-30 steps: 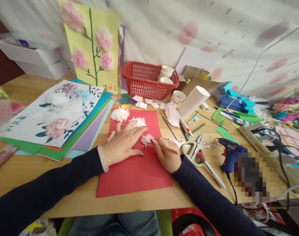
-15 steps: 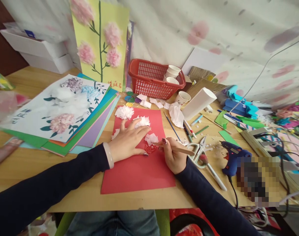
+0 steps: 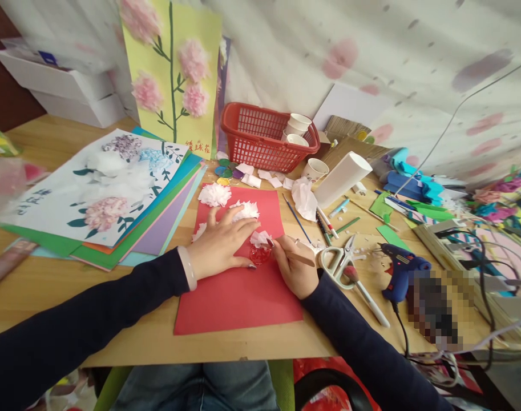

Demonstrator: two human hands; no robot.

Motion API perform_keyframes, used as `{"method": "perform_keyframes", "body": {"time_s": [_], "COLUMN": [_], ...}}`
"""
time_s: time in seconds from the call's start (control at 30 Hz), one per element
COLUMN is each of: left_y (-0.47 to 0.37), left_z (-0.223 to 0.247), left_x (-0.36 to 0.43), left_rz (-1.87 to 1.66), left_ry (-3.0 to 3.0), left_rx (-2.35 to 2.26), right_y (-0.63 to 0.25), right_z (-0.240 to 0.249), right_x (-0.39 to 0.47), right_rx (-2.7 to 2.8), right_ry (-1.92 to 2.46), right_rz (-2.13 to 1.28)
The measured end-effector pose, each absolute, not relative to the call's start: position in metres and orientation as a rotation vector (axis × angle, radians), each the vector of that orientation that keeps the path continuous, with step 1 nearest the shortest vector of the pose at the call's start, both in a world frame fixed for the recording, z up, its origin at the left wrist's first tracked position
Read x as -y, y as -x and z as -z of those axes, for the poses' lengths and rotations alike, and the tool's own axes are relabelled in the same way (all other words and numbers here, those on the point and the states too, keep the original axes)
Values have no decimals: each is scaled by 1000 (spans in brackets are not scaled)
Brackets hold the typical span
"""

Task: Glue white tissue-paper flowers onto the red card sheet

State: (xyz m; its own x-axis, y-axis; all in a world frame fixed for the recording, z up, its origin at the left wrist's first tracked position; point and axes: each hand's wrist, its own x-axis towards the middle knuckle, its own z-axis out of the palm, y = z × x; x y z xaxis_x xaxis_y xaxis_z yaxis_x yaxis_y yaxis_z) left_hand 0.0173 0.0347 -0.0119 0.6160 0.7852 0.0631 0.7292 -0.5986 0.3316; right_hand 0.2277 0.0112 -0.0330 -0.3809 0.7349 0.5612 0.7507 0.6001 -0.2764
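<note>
A red sheet of paper [image 3: 238, 305] lies flat at the middle of the table. My left hand [image 3: 223, 242] rests on it, palm down and fingers spread. Around those fingers are white tissue-paper flowers, one [image 3: 214, 195] beyond them and another [image 3: 245, 210] at the fingertips. My right hand [image 3: 295, 268] pinches a flat wooden stick [image 3: 303, 254], whose tip is hidden by the fingers. Beside the right fingertips is a wet-looking, glossy red round patch [image 3: 259, 254] on the paper. A small pale tissue piece [image 3: 260, 237] sits at its upper edge.
At the back stands a red basket [image 3: 264, 154] with paper cups [image 3: 298, 123]. Scissors [image 3: 337, 265], a brush [image 3: 367, 294] and a blue glue gun [image 3: 401, 268] lie right. Left is a stack of coloured paper [image 3: 157, 228] under a flower picture [image 3: 50, 197].
My right hand has shifted slightly left with the wooden stick, which now slants more and shows less of its length. The left hand stays on the paper. The whole view has shifted slightly.
</note>
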Motion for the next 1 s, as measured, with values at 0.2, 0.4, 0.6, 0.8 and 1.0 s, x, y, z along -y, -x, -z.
{"method": "perform_keyframes", "body": {"time_s": [0.2, 0.4, 0.6, 0.8, 1.0], "left_y": [-17, -18, -18, -16, -17], "left_z": [14, 13, 12, 15, 13], "left_x": [-35, -34, -35, -35, -35], "left_rz": [-313, -323, -311, -358, -322], "left_ry": [-2588, -2559, -2534, -2559, -2553], "left_rx": [-1236, -1241, -1244, -1210, -1218], "right_y": [-232, -236, -233, -230, -226], "right_z": [36, 46, 41, 36, 33], "right_x": [-5, -2, -10, -11, -11], "right_rx": [2016, 1726, 1835, 1950, 2063], "right_ry": [1173, 1159, 1207, 1215, 1207], "right_rz": [-98, -350, -312, -263, -118]}}
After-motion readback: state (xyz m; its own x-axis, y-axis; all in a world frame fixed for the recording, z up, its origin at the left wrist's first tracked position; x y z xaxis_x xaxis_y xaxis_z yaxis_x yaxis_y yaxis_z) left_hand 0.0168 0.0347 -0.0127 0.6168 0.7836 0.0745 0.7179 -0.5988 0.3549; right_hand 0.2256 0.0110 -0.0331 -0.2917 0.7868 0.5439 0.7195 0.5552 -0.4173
